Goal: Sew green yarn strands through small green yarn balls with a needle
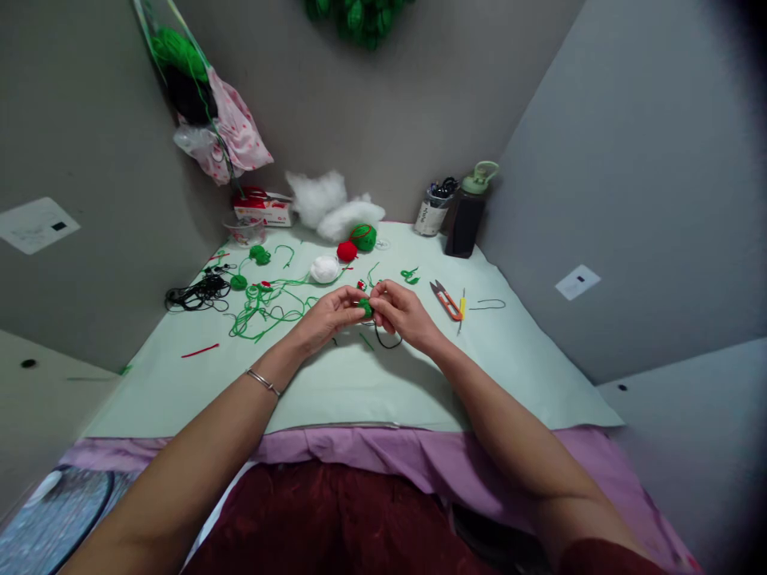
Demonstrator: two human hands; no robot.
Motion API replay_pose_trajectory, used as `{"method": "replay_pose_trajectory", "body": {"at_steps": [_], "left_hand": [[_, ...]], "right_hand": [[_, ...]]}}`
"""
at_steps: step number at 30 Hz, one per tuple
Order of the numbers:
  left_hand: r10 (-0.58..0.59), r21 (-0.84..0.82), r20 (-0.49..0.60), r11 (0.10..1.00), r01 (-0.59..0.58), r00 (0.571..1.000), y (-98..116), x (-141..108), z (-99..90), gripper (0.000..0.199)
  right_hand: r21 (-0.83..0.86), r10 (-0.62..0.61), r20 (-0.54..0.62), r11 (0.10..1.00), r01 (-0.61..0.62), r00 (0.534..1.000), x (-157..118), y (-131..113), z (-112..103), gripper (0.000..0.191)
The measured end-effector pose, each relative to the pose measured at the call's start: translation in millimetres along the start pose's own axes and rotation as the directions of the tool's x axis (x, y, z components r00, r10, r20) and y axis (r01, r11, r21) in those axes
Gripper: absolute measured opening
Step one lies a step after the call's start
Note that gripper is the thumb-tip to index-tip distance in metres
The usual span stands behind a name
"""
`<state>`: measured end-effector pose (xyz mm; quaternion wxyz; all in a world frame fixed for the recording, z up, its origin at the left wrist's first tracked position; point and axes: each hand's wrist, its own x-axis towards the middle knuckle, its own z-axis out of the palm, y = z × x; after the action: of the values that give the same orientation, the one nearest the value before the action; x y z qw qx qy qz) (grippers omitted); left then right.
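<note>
My left hand (328,319) pinches a small green crocheted piece (365,307) between thumb and fingers, just above the table. My right hand (404,314) is closed at the piece's right edge, its fingertips pressed together; what they pinch is hidden. A black strand of yarn (389,345) hangs in a loop below my right hand. Just beyond the hands lies a small red and white piece (361,284). Green yarn scraps (367,342) lie on the table below them.
Thread snips (446,301) and a yellow-handled hook (462,305) lie right. Left are tangled green yarn (269,310) and black yarn (200,291). Behind stand white (324,270), red (347,251) and green yarn balls (363,238), stuffing (323,204) and a dark bottle (466,220).
</note>
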<state>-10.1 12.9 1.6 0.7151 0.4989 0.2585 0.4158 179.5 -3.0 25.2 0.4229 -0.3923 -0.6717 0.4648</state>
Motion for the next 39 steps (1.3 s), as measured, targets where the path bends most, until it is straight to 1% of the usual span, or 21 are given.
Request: {"method": "replay_pose_trajectory", "body": {"at_steps": [2,5,7,9,11,13,16,19,25,29,33,39], "left_hand": [[0.001,0.018,-0.017,1.000,-0.001,1.000,-1,0,1.0,0.037],[0.020,0.018,-0.055,1.000,-0.019,0.998,2,-1,3.1,0.035],[0.027,0.002,-0.073,1.000,-0.027,0.997,5,-1,3.9,0.034],[0.028,-0.009,-0.081,1.000,-0.029,0.996,6,-2,3.8,0.034],[0.024,-0.012,-0.081,1.000,-0.025,0.996,7,-2,3.1,0.034],[0.021,-0.013,-0.079,1.000,-0.023,0.997,7,-2,2.4,0.035],[0.020,-0.017,-0.071,1.000,-0.022,0.997,7,-2,2.0,0.035],[0.014,-0.017,-0.052,1.000,-0.015,0.999,7,-2,2.0,0.035],[0.015,-0.014,-0.014,1.000,-0.016,1.000,8,-3,2.4,0.032],[0.017,-0.020,-0.004,1.000,-0.017,1.000,9,-4,3.4,0.030],[0.012,-0.029,-0.004,1.000,-0.012,1.000,10,-5,3.7,0.030],[0.024,-0.032,-0.010,0.999,-0.024,1.000,9,-3,0.4,0.030]], "right_hand": [[-0.007,-0.003,0.002,1.000,0.003,1.000,0,1,0,0.025],[-0.016,-0.032,0.015,0.999,0.032,0.999,2,2,-7,0.026],[-0.072,-0.103,-0.005,0.992,0.103,0.995,2,2,-13,0.024],[-0.151,-0.190,-0.026,0.971,0.184,0.981,3,2,-18,0.018],[-0.207,-0.252,-0.031,0.948,0.240,0.967,3,2,-21,0.012],[-0.240,-0.284,-0.020,0.932,0.271,0.959,2,2,-21,0.009],[-0.273,-0.307,0.006,0.915,0.297,0.952,1,2,-22,0.009],[-0.282,-0.301,0.044,0.911,0.301,0.953,0,0,-25,0.013],[-0.281,-0.226,0.163,0.923,0.264,0.960,-3,-7,-37,0.022],[-0.273,-0.187,0.210,0.931,0.241,0.960,-4,-11,-43,0.025],[-0.241,-0.154,0.220,0.948,0.207,0.963,-4,-10,-43,0.025],[-0.160,-0.147,0.177,0.971,0.175,0.973,-3,-5,-36,0.023]]}}
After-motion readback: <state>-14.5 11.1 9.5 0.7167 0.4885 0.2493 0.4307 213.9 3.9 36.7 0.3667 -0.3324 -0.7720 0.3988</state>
